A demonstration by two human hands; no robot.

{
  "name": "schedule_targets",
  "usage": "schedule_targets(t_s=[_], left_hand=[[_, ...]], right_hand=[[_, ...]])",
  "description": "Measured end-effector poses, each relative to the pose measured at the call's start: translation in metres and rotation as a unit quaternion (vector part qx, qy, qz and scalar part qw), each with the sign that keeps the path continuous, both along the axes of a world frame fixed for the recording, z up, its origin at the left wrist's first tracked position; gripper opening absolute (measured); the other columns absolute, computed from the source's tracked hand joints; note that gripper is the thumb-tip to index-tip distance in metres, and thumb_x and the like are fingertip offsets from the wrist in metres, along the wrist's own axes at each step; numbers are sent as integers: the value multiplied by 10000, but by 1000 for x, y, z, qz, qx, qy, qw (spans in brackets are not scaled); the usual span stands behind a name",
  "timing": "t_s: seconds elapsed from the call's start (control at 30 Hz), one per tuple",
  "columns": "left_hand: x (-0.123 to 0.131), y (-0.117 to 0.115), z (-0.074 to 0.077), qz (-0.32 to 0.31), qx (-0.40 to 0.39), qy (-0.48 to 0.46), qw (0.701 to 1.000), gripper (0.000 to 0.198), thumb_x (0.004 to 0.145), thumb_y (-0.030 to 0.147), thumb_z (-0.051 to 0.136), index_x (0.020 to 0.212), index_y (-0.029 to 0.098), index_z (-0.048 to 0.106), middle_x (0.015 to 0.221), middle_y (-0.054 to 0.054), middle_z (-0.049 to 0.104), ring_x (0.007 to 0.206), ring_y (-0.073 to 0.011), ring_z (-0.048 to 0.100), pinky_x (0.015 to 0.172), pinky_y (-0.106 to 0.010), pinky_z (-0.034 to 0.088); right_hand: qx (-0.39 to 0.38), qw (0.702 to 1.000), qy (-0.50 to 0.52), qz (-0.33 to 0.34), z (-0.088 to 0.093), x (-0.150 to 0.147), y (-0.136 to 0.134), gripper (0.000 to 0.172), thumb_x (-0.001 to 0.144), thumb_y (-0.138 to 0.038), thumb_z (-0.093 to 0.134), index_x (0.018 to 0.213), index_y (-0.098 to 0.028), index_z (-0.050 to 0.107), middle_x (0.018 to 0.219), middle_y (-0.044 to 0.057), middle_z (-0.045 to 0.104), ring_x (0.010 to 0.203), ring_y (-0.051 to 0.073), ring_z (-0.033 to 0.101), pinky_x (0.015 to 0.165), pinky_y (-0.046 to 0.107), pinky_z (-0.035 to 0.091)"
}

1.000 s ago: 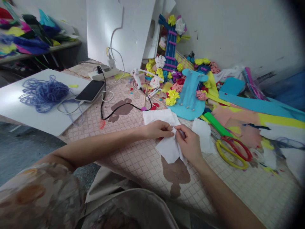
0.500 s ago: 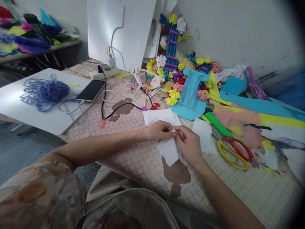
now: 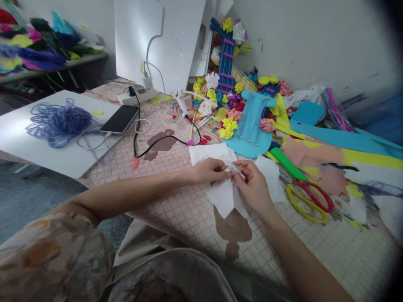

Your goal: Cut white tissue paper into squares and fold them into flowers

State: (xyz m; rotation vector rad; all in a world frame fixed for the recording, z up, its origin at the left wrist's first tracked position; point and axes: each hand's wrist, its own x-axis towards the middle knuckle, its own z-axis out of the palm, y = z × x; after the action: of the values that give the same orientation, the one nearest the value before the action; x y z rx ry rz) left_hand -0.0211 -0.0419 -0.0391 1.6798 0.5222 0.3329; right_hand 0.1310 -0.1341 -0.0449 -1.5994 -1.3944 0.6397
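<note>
Between both hands is a piece of thin white paper [image 3: 231,167], gathered at the fingertips. My left hand [image 3: 210,170] pinches its left side, and my right hand [image 3: 252,184] holds its right side with thumb and fingers. Below and behind them, white paper sheets [image 3: 222,199] lie on the patterned tabletop [image 3: 176,205]. Another white sheet [image 3: 270,178] rests just right of my right hand. Beyond the hands is a light-blue cutout [image 3: 252,126] with strings and small pegs.
Scissors [image 3: 307,201] with red and yellow handles and a green strip [image 3: 288,163] lie to the right. A glue gun [image 3: 181,102] stands behind, its black cord looping forward. At left are a phone [image 3: 119,119] and purple yarn [image 3: 61,121] on a white board [image 3: 72,161].
The white paper at the fingertips shows more of itself, spread a little wider. My right hand's fingers have loosened and shifted slightly to the right.
</note>
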Motion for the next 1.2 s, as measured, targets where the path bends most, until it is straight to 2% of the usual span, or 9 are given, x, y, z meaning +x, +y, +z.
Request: schedule_targets(t_s=[0.17, 0.23, 0.33, 0.47, 0.67, 0.8, 0.9, 1.1, 1.2], left_hand=[[0, 0, -2, 26, -6, 6, 1000, 325, 741, 433, 589, 659, 152, 448, 532, 56, 433, 463, -56, 422, 428, -177, 327], [0, -1, -4, 38, 6, 6, 999, 317, 727, 439, 605, 735, 145, 486, 581, 47, 471, 492, -59, 437, 442, -178, 335], [1, -2, -5, 70, 48, -18, 996, 349, 710, 447, 629, 834, 143, 511, 646, 31, 509, 555, -70, 458, 478, -182, 345], [1, -3, -1, 99, 106, -35, 989, 255, 742, 375, 599, 754, 137, 509, 614, 40, 469, 562, -69, 423, 504, -191, 329], [-1, -7, 7, 121, 171, -39, 977, 183, 770, 303, 555, 705, 145, 489, 616, 41, 461, 569, -67, 404, 534, -195, 336], [-3, -11, 7, 109, 230, -34, 966, 130, 784, 268, 532, 739, 147, 514, 644, 27, 510, 579, -70, 438, 546, -196, 352], [-3, -13, 8, 100, 247, -33, 963, 89, 771, 229, 532, 744, 144, 527, 653, 18, 531, 585, -72, 466, 556, -196, 375], [-3, -14, 14, 127, 247, -50, 959, 99, 761, 221, 539, 822, 144, 532, 717, 1, 571, 614, -83, 505, 567, -201, 413], [-3, -14, 16, 132, 255, -60, 956, 74, 779, 217, 523, 792, 146, 534, 708, 3, 568, 616, -80, 504, 581, -201, 417]], right_hand=[[13, 996, 93, -7, 2, 1, 1, 363, 784, -292, 578, 1112, -201, 456, 715, -20, 588, 625, 143, 550, 554, 250, 416], [23, 997, 75, -10, 2, -1, 0, 381, 778, -280, 582, 1126, -203, 447, 740, -13, 593, 669, 154, 572, 590, 264, 435], [43, 999, -9, -25, 3, -6, -2, 389, 779, -249, 571, 1150, -210, 462, 761, -8, 583, 688, 157, 569, 600, 269, 432], [70, 993, -90, -37, 6, -13, -6, 380, 799, -228, 545, 1172, -214, 470, 758, -12, 562, 658, 144, 538, 605, 272, 425], [64, 997, -37, -39, 3, -9, -3, 365, 785, -251, 561, 1137, -220, 470, 749, -8, 582, 660, 158, 558, 604, 288, 449], [57, 996, -48, -50, 6, -7, -1, 199, 772, -253, 573, 961, -206, 536, 785, 11, 604, 659, 152, 558, 601, 281, 444], [62, 992, -86, -64, 11, -9, -3, 73, 786, -261, 553, 826, -200, 545, 723, 0, 586, 606, 138, 530, 571, 267, 428], [124, 972, -187, -67, 14, -13, -7, 30, 812, -220, 522, 826, -211, 547, 742, 4, 600, 645, 148, 561, 633, 281, 450], [144, 964, -216, -62, 14, -15, -8, 35, 815, -205, 520, 836, -217, 545, 761, 8, 604, 676, 154, 567, 661, 288, 453]])
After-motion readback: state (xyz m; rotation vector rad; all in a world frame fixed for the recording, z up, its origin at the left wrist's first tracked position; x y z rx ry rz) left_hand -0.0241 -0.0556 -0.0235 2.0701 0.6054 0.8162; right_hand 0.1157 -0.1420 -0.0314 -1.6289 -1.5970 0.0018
